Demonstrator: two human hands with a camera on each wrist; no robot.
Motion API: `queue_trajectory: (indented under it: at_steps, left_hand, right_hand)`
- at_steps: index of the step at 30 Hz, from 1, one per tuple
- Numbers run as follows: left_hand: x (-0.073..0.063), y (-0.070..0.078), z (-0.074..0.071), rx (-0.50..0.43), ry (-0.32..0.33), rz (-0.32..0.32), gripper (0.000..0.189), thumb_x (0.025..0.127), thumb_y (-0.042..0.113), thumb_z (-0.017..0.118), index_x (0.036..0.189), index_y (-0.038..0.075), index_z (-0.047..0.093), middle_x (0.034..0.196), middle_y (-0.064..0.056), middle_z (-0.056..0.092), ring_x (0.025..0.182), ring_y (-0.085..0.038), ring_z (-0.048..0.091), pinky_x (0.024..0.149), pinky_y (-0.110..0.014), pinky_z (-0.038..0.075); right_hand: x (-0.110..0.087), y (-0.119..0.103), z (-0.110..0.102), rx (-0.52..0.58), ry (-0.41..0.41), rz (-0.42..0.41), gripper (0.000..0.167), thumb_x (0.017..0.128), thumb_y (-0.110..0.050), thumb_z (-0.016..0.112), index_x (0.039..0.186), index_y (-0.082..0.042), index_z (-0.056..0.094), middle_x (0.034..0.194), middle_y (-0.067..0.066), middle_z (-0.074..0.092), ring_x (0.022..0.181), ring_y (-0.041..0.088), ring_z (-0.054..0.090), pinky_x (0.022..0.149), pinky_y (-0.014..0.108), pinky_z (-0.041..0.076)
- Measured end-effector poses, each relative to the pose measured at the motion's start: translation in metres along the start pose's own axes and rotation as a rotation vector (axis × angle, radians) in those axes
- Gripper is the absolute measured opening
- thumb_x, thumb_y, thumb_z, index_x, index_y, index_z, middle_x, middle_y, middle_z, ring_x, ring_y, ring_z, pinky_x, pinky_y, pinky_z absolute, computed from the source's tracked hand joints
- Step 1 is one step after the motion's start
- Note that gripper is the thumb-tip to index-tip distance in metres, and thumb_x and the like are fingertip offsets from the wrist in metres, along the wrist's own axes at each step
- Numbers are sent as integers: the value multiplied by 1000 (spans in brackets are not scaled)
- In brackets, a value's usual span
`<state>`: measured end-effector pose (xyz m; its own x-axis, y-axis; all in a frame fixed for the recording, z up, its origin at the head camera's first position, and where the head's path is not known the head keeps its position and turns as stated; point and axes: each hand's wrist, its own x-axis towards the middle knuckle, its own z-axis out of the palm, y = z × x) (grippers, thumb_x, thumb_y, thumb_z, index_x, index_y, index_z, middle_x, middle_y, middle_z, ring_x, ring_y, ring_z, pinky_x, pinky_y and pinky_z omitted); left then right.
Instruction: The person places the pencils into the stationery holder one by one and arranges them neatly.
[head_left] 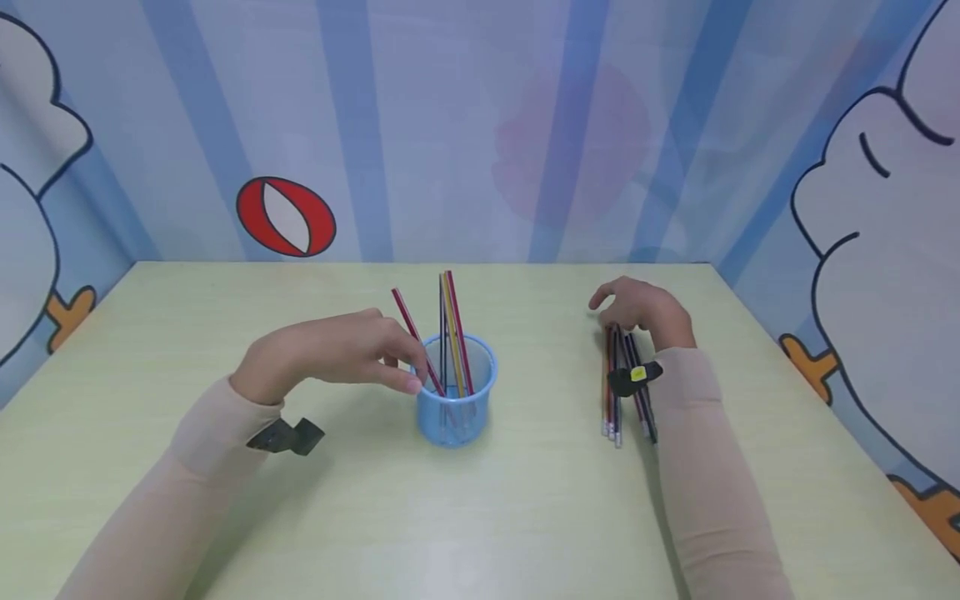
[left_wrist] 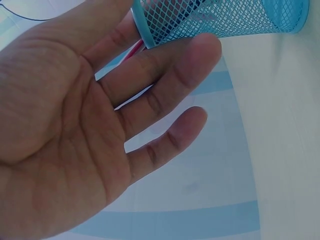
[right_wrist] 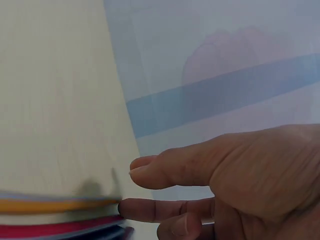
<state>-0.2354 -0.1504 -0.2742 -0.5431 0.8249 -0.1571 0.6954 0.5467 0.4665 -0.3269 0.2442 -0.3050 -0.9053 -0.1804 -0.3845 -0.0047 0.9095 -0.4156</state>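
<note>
A blue mesh pencil cup (head_left: 453, 417) stands upright on the table. Several pencils (head_left: 452, 325) lean inside it, one red pencil tilting left beside my left hand (head_left: 348, 346). The thumb and index finger of that hand grip the cup's left rim; where the thumb tip ends is hidden in the left wrist view, while the other fingers curve loosely below. To the right, a loose row of pencils (head_left: 611, 392) lies flat, eraser ends toward me. Over their far ends is my right hand (head_left: 637, 307), its thumb and index finger apart and the index fingertip close to an orange pencil (right_wrist: 55, 205).
The pale table (head_left: 337, 525) ends at a blue striped backdrop (head_left: 450, 125) with a printed red and white ball (head_left: 287, 217). Dark straps sit on both sleeves. Part of the flat pencils lies beneath the right wrist.
</note>
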Motion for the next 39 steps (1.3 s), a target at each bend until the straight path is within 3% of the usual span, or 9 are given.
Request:
queue_trajectory:
  at_steps: [3,7,15,21,28,34,39]
  left_hand:
    - [1,0,0,0,5,11,21,95,28,70,113,18,75,106,13,70,95,-10,64,85,-32,53]
    - [2,2,1,-12,4,10,22,95,28,70,114,17,75,106,13,70,95,-9,65,85,-31,53]
    - [4,7,0,-10,4,2,20,95,26,70,113,18,75,105,13,70,95,-10,65,85,-31,53]
    - [2,5,2,-6,10,7,17,96,27,70,111,22,75,105,14,70,97,-9,64,86,-31,53]
    - [2,3,5,-23,3,14,19,96,26,70,112,18,75,105,13,70,93,-7,64,84,-29,53]
    - [1,4,2,-7,-1,13,18,95,26,70,111,19,75,103,13,70,96,-7,64,86,-30,53]
    - [-2,4,-1,-15,3,-7,19,95,25,70,112,18,75,104,12,70,97,-8,64,85,-30,53]
  right_hand:
    - [2,2,4,-7,-9,-3,39,96,-12,55,134,-9,59,99,13,53,67,19,44,68,37,40]
    - [5,2,10,-19,13,-25,32,92,-13,61,124,-8,63,125,19,49,82,25,51,72,38,43]
    - [17,-18,27,-75,40,-97,11,91,-11,61,101,-8,63,95,10,56,76,23,48,67,36,40]
    - [20,-43,40,-90,-3,-201,15,88,-12,62,103,-10,62,87,6,59,75,21,51,68,35,40]
    - [4,-71,37,72,-87,-363,28,89,-7,62,117,-9,59,92,10,72,83,24,56,70,35,40]
    - [-32,-92,16,247,-17,-565,25,91,-7,64,114,-15,58,93,11,69,87,26,61,77,37,45]
    - [-63,-99,-6,525,82,-801,22,92,-2,66,110,-12,57,89,13,63,80,24,60,72,31,49]
